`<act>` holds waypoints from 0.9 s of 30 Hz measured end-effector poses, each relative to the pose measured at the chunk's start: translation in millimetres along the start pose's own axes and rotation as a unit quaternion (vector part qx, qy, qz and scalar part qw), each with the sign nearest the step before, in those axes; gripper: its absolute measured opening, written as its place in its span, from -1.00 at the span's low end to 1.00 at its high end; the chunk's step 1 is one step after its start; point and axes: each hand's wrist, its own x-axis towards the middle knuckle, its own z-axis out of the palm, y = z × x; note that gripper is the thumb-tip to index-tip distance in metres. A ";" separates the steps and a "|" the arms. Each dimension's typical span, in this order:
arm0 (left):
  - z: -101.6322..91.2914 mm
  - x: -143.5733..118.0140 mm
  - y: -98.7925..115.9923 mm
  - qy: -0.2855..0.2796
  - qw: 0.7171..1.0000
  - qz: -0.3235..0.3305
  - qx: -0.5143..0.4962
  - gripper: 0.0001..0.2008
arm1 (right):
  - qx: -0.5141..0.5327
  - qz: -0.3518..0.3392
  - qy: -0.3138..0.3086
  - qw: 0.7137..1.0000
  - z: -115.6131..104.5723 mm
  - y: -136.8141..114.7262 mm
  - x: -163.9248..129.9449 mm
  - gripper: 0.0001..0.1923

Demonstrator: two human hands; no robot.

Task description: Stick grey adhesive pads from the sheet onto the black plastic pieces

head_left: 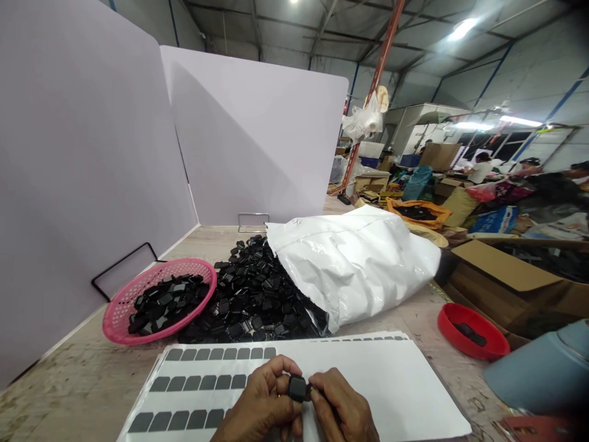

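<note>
Beneath both hands, the desk (69,393) bears everything. Directly under them lie the white sheets (391,380), seemingly set there as a flat working surface. Beyond them the white bag (354,264) lies on its side, mouth against the black heap (257,294), probably so its contents spill within reach. To their left sits the pink basket (116,316); to their right, the red dish (451,331). My left hand (264,402) grasps the black piece (297,388) between thumb and curled fingers, apparently steadying it; my right hand (343,405), knuckles raised, pinches its right end.
</note>
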 end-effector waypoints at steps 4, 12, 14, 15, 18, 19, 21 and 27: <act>-1.3 0.6 -3.2 -0.010 1.000 -0.004 -0.012 -0.63 | -0.016 0.004 -0.019 1.000 -1.2 0.0 -0.2 -0.81; -2.2 -1.2 -4.7 -0.014 1.000 -0.007 -0.023 -0.63 | -0.072 -0.022 -0.092 0.993 -12.2 -4.7 6.6 -0.79; -2.2 -1.6 -3.4 -0.017 1.000 -0.010 -0.018 -0.64 | -0.085 -0.033 -0.102 0.991 -13.9 -5.9 7.5 -0.78; -2.2 -1.8 -2.7 -0.018 1.000 -0.014 -0.016 -0.64 | -0.093 -0.036 -0.104 0.990 -14.0 -6.2 7.4 -0.77; -2.7 -2.1 -2.3 -0.012 1.000 -0.020 -0.004 -0.65 | -0.112 -0.040 -0.103 0.988 -12.2 -5.8 5.4 -0.77; -3.2 -2.0 -3.3 -0.007 1.000 -0.016 0.002 -0.66 | -0.115 -0.041 -0.100 0.987 -11.0 -5.4 4.4 -0.77; -4.5 -1.3 -7.3 -0.002 1.000 -0.006 0.007 -0.68 | -0.119 -0.045 -0.094 0.987 -7.7 -4.3 2.4 -0.78; -6.0 1.2 -18.5 -0.020 0.999 0.015 -0.043 -0.68 | -0.129 -0.059 -0.068 0.988 1.9 -0.4 -1.7 -0.77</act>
